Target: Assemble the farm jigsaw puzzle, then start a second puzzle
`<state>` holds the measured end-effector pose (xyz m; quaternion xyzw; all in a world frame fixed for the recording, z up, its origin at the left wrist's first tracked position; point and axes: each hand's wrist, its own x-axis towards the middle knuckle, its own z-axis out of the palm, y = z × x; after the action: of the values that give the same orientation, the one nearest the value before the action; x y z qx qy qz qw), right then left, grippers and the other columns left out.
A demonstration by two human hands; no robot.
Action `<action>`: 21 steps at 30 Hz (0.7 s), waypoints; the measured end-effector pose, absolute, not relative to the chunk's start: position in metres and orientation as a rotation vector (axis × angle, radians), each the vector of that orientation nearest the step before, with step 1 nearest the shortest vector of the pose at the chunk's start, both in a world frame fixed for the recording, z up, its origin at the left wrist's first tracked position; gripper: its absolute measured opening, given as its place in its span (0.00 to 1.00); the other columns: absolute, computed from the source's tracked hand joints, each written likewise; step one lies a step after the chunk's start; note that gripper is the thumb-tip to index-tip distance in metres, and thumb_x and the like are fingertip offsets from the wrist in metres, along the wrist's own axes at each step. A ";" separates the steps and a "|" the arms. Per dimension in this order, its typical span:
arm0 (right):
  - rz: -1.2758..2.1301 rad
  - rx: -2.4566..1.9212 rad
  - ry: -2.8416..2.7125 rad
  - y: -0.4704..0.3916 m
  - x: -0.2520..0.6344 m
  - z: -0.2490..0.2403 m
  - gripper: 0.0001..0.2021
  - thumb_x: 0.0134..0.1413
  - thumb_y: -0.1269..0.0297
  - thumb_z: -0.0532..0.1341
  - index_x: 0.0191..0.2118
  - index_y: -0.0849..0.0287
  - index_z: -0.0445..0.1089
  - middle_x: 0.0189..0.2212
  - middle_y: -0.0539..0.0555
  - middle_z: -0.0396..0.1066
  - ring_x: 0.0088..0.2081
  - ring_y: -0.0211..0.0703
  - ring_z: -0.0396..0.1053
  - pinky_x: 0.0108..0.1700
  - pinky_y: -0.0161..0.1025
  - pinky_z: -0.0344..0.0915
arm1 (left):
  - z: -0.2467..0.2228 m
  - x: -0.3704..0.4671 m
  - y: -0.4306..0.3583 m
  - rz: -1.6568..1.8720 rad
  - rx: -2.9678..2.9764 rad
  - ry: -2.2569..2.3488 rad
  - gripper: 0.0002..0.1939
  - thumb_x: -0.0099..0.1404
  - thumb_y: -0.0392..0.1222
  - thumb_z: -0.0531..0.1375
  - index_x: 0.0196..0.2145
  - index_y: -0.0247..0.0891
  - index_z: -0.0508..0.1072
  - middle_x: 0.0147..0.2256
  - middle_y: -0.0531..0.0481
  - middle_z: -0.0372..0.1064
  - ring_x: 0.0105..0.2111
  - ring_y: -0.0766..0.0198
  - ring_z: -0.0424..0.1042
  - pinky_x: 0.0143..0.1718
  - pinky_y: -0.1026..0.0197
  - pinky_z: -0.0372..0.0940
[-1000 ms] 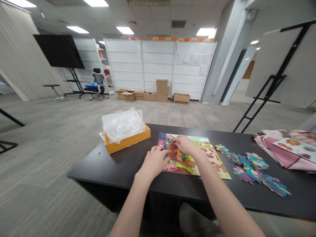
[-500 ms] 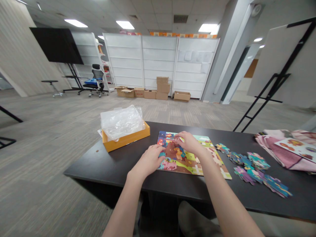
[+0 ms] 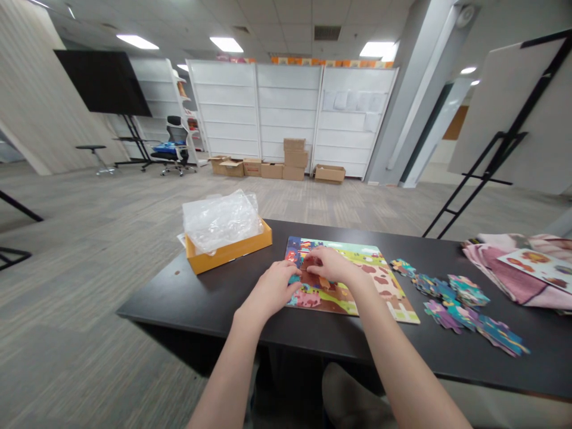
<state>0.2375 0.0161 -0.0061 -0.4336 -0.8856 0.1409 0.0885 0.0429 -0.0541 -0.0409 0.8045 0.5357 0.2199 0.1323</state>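
A colourful farm-picture puzzle board [image 3: 388, 281] lies flat on the black table. My left hand [image 3: 273, 285] rests at its left edge, palm down, with fingers loosely stretched onto the board. Over the left part of the picture is my right hand [image 3: 333, 263], its fingertips bent down and pinched at a brown puzzle piece [image 3: 308, 275], which is partly hidden by the fingers. Loose puzzle pieces in blue, purple and teal [image 3: 467, 292] are spread and stacked to the right of the board.
A yellow box [image 3: 230, 251] holding crumpled clear plastic [image 3: 221, 220] stands on the table at left. Pink cloth [image 3: 496, 271] with a printed sheet [image 3: 538, 269] on it lies at far right. Cardboard boxes [image 3: 295, 159] stand by white shelves across the room.
My right hand has moved slightly left and toward me over the board, uncovering more of the cow picture. My left hand has hardly moved.
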 end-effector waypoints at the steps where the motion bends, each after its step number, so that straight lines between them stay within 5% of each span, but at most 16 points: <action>1: 0.414 -1.294 -2.634 0.017 0.237 -0.007 0.09 0.57 0.71 0.64 0.42 0.60 0.78 0.33 0.54 0.77 0.34 0.42 0.70 0.38 0.35 0.60 | -0.041 0.043 -0.054 0.643 2.335 1.556 0.12 0.66 0.39 0.62 0.47 0.38 0.79 0.52 0.42 0.75 0.56 0.51 0.70 0.60 0.50 0.64; 13: 0.381 -1.239 -2.652 0.021 0.234 -0.012 0.11 0.60 0.72 0.61 0.42 0.54 0.81 0.43 0.54 0.78 0.44 0.45 0.74 0.47 0.35 0.64 | -0.036 0.045 -0.057 0.658 2.323 1.533 0.08 0.65 0.40 0.63 0.42 0.40 0.79 0.50 0.45 0.77 0.53 0.52 0.72 0.57 0.53 0.66; 21: 0.359 -1.208 -2.684 0.025 0.234 -0.016 0.13 0.58 0.73 0.61 0.42 0.54 0.81 0.39 0.54 0.79 0.45 0.46 0.74 0.48 0.36 0.65 | -0.031 0.048 -0.057 0.675 2.293 1.532 0.07 0.65 0.38 0.62 0.39 0.40 0.80 0.47 0.45 0.77 0.50 0.54 0.74 0.54 0.55 0.67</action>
<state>0.2336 0.0247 -0.0163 -0.4057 -0.9017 0.1205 0.0880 0.0484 -0.0572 -0.0308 0.7984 0.5336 0.2349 0.1504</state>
